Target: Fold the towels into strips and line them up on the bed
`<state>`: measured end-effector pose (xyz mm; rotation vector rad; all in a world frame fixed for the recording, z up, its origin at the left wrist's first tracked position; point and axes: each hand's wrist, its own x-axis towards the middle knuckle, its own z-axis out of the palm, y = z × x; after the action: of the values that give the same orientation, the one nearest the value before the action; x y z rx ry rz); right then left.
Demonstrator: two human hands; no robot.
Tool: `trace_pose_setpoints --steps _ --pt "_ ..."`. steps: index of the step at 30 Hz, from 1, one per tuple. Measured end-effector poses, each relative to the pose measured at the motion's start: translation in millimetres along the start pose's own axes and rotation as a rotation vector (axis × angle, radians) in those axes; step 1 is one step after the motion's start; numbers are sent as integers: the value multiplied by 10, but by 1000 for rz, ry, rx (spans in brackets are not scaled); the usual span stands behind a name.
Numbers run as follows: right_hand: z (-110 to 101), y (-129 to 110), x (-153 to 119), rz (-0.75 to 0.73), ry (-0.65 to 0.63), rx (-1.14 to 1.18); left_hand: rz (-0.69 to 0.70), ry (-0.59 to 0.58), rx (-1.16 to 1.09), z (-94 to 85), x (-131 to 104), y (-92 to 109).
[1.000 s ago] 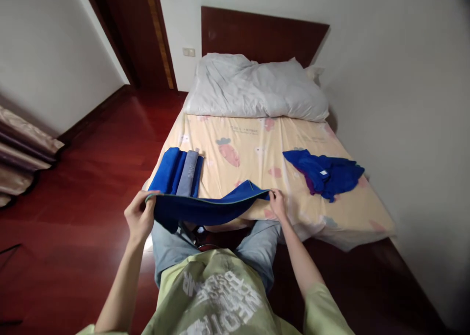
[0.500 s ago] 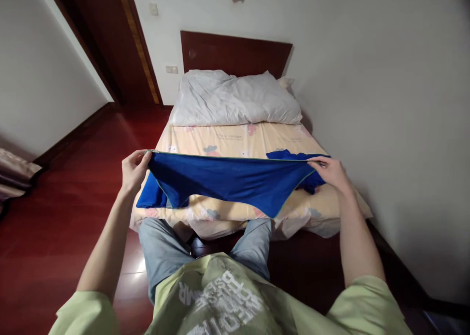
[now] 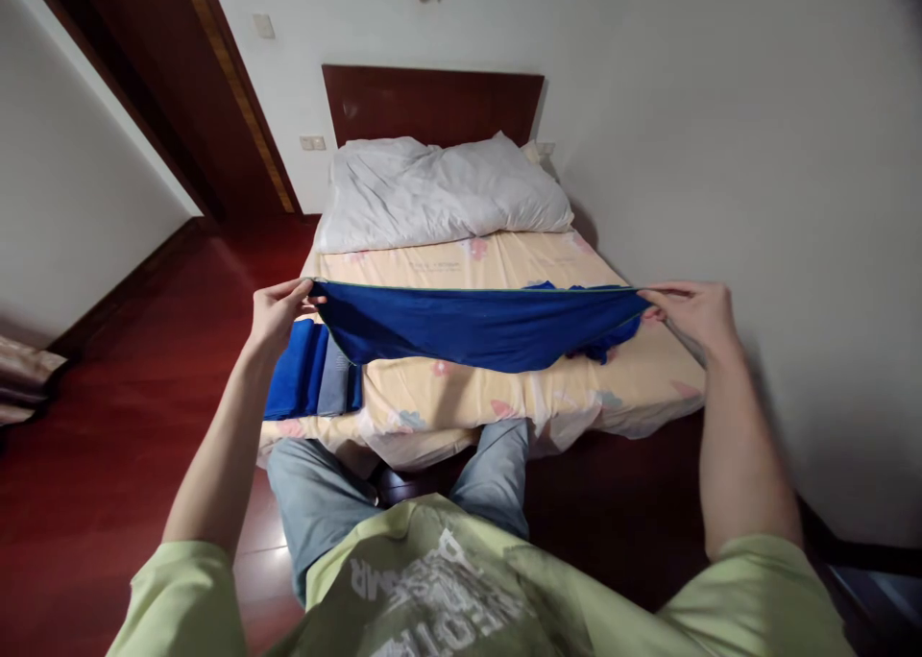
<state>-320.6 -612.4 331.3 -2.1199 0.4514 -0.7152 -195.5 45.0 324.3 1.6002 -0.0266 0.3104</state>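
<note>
A blue towel [image 3: 461, 326] with a thin green edge is stretched wide above the bed. My left hand [image 3: 278, 313] pinches its upper left corner, and my right hand [image 3: 691, 313] pinches the upper right corner. The top edge runs nearly straight between them, while the lower part sags. Below my left hand lie folded blue towels [image 3: 294, 374] and a folded grey towel [image 3: 333, 378], side by side on the bed. Behind the right part of the held towel, a crumpled blue cloth [image 3: 609, 342] rests on the sheet, partly hidden.
The bed [image 3: 461, 398] has a yellowish patterned sheet, with a white quilt [image 3: 439, 191] bunched near the dark headboard [image 3: 432, 102]. A wall stands close on the right. A curtain [image 3: 27, 377] hangs at the far left over the reddish floor [image 3: 144, 398].
My hands have moved farther apart, the right one outward, pulling the towel wider. Its lower edge has risen, showing more of the folded towels. The view has shifted slightly.
</note>
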Motion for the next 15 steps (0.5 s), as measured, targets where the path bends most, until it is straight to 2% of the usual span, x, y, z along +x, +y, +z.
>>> trace_pose_setpoints --steps 5,8,11,15 --pt "-130 -39 129 -8 35 106 -59 -115 -62 242 209 64" --pt "-109 -9 244 12 22 133 -105 -138 -57 389 382 25" --pt "34 88 407 54 0 169 -137 -164 -34 534 541 -81" --pt "334 218 650 131 0 197 -147 -207 -4 734 740 -251"
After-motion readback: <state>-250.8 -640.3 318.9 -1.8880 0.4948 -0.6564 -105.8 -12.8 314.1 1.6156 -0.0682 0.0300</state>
